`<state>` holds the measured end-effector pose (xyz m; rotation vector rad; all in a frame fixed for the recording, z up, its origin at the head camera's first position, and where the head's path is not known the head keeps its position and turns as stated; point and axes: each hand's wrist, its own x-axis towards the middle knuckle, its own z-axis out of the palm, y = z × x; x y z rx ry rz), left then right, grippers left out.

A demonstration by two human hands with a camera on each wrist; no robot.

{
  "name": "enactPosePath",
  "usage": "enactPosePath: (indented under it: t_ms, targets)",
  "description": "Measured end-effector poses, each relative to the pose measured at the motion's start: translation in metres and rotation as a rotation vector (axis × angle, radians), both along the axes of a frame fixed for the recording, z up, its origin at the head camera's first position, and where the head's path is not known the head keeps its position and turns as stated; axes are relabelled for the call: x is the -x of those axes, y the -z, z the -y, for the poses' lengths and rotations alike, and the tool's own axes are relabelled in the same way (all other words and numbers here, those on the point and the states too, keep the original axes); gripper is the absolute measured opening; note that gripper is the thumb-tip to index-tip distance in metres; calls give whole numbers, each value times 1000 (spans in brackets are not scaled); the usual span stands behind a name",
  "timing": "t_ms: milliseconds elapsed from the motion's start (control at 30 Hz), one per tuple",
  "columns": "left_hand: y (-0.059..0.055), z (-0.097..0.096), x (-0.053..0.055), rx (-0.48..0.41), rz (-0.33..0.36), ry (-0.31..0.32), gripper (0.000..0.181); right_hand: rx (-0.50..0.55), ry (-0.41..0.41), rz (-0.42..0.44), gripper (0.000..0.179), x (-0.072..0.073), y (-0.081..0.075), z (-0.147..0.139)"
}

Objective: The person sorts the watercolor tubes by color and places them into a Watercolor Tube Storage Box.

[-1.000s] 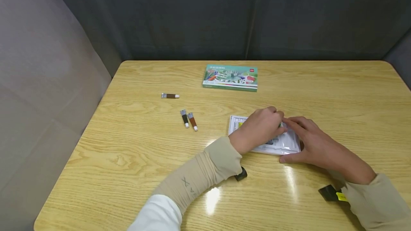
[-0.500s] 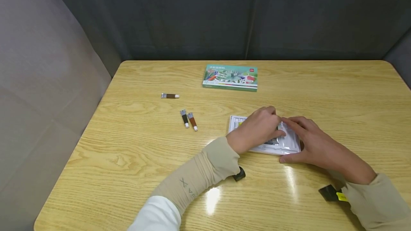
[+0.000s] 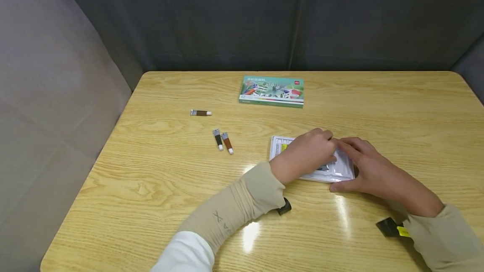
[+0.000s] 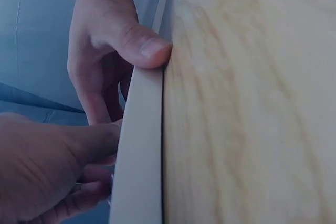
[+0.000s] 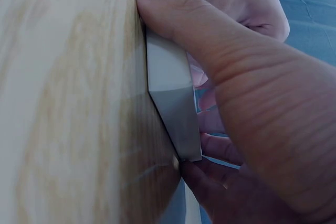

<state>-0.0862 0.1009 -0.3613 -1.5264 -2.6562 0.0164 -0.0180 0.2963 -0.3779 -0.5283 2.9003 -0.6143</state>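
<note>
A white plastic paint tray (image 3: 342, 171) lies on the table. My right hand (image 3: 368, 167) holds its right end, thumb on the near edge and fingers round the far side; the right wrist view shows that thumb (image 5: 173, 11) against the tray wall (image 5: 170, 69). Over the tray, my left hand (image 3: 308, 152) reaches in with curled fingers, pinching a paint tube mostly hidden behind them. In the left wrist view the left hand (image 4: 47, 166) is close behind the tray's edge (image 4: 139, 124). A yellow paint tube (image 3: 284, 147) shows at the tray's left end.
Three loose paint tubes lie left of the tray: a black one (image 3: 218, 139), a reddish-brown one (image 3: 227, 143) and a dark brown one (image 3: 201, 113). A green paint box (image 3: 271, 91) rests near the table's back edge. Dark curtains (image 3: 227, 20) stand behind.
My left hand shifts slightly left, then back right and a little nearer over the tray, its fingers curling in. My right hand, tray and loose tubes stay in place.
</note>
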Motion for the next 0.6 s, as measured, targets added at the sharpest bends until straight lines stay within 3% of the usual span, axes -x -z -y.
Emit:
enactPosePath:
  t_ms: [233,600]
  targets:
    - [0,-4,-5,18,6,3,29,9,0,-3,115,1,-1,0]
    - [2,-2,-2,36,21,-12,28,8,-11,-43,117,1,3,0]
